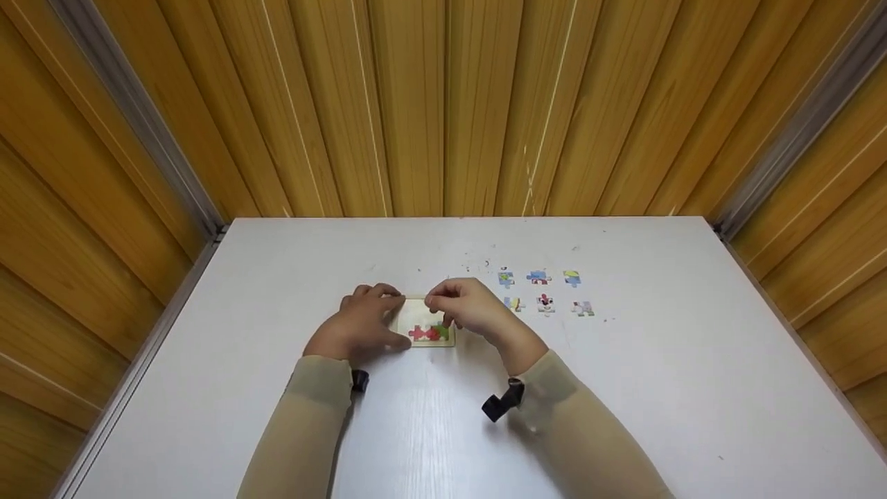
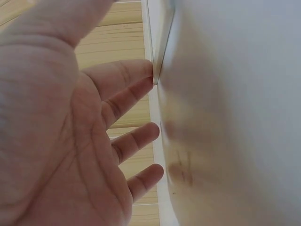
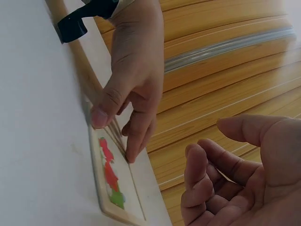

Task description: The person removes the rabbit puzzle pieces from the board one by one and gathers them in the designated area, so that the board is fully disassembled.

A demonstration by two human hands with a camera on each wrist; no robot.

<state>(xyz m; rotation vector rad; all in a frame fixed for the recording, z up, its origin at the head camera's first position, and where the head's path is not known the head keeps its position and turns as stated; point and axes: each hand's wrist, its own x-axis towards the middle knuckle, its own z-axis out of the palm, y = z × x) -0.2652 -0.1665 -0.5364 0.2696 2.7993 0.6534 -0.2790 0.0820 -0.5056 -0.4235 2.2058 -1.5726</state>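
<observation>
A shallow wooden puzzle tray (image 1: 419,312) lies on the white table. Joined pink, red and green puzzle pieces (image 1: 428,333) fill part of its near side; bare wood shows beyond them. My left hand (image 1: 364,322) holds the tray at its left end, thumb at the near corner and index fingertip at the far one. In the left wrist view, that index fingertip touches the tray's edge (image 2: 162,47). My right hand (image 1: 468,305) hovers over the tray's right part, fingers loosely bent. A gap shows between its thumb and fingers (image 3: 195,162) in the right wrist view, with nothing held there.
Several loose puzzle pieces (image 1: 545,303) lie in two rows right of the tray, partly behind the right hand. Small dark marks (image 1: 478,265) dot the tabletop. A wood-patterned wall (image 1: 443,111) rises behind the table. Each wrist wears a black camera mount (image 1: 504,400).
</observation>
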